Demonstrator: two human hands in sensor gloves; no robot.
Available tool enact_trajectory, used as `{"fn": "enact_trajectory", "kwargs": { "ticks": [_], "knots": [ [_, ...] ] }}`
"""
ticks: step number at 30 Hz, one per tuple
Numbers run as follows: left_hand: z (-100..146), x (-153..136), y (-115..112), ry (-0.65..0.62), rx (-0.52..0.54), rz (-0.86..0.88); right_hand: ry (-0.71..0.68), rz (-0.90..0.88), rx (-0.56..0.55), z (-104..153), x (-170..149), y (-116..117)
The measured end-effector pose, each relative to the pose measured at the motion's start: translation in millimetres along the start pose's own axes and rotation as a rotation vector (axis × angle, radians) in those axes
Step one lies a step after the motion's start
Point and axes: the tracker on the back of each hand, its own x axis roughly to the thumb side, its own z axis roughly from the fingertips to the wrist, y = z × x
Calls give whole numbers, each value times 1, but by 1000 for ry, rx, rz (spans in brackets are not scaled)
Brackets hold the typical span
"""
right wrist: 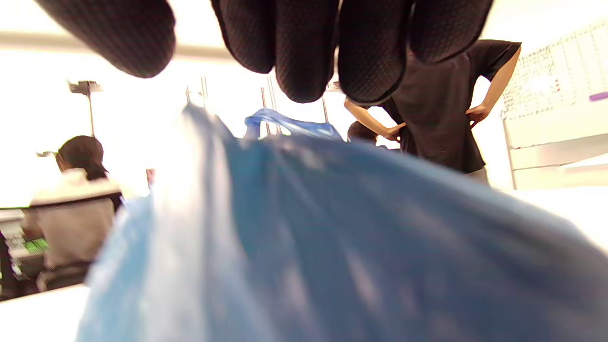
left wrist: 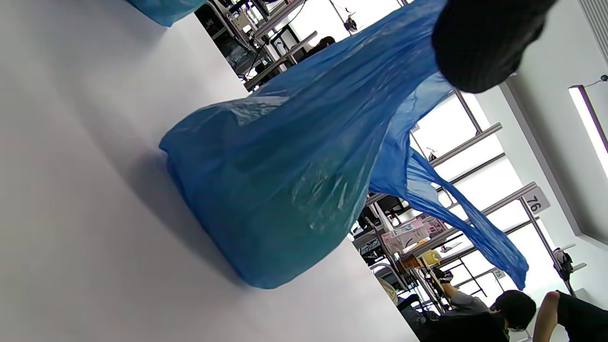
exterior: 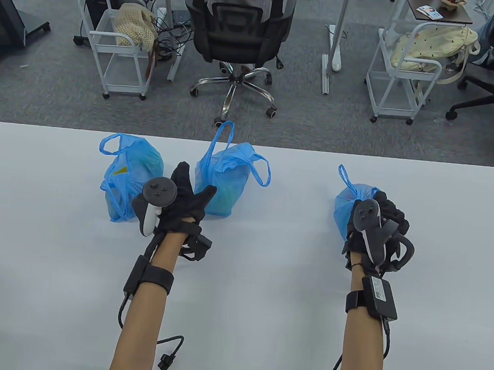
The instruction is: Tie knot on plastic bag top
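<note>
left grip (exterior: 181, 203): fingers spread, empty | right grip (exterior: 376, 229): cupped over knotted bag (exterior: 350, 201), fingers hidden, hold unclear

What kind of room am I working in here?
Most likely a shared office or lab workspace: a swivel office chair stands beyond the white table, white rolling carts sit beside desks on grey carpet, and metal shelving shows in the left wrist view.

white table (exterior: 36, 262), 3 blue bags (exterior: 226, 179) (filled)
</note>
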Motion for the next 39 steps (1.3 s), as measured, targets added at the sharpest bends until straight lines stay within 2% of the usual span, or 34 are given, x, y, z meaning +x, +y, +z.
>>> {"fn": "enact_trajectory", "kwargs": {
  "ticks": [2,5,9,11,14,16,17,20,25,27,30,39],
  "knots": [
    [-1,3,0,6,-30,-1,12,-56,-16,8,-6,-13],
    [-3,4,1,17,-14,-14,5,-78,-28,20,-11,-28],
    [-14,4,5,8,43,-49,-92,-26,-53,50,-8,-49],
    [-17,6,3,13,1,-40,-139,-27,-58,66,-5,-52],
    [-17,13,-3,2,30,-19,-201,-35,-44,88,-2,-43],
    [-15,21,-9,9,40,-44,-236,59,-17,96,0,-36],
    [-13,24,-11,16,72,-86,-254,89,-34,97,0,-35],
    [-9,35,-14,-2,277,-276,-296,127,-38,103,1,-31],
    [-15,44,-30,63,271,-283,-327,196,-13,107,5,-24],
    [-17,46,-37,69,322,-344,-338,212,-10,108,6,-22],
    [-17,48,-44,90,453,-409,-369,236,-17,110,9,-22],
    [-13,50,-30,41,500,-290,-433,262,-21,114,19,-21]
  ]
}}
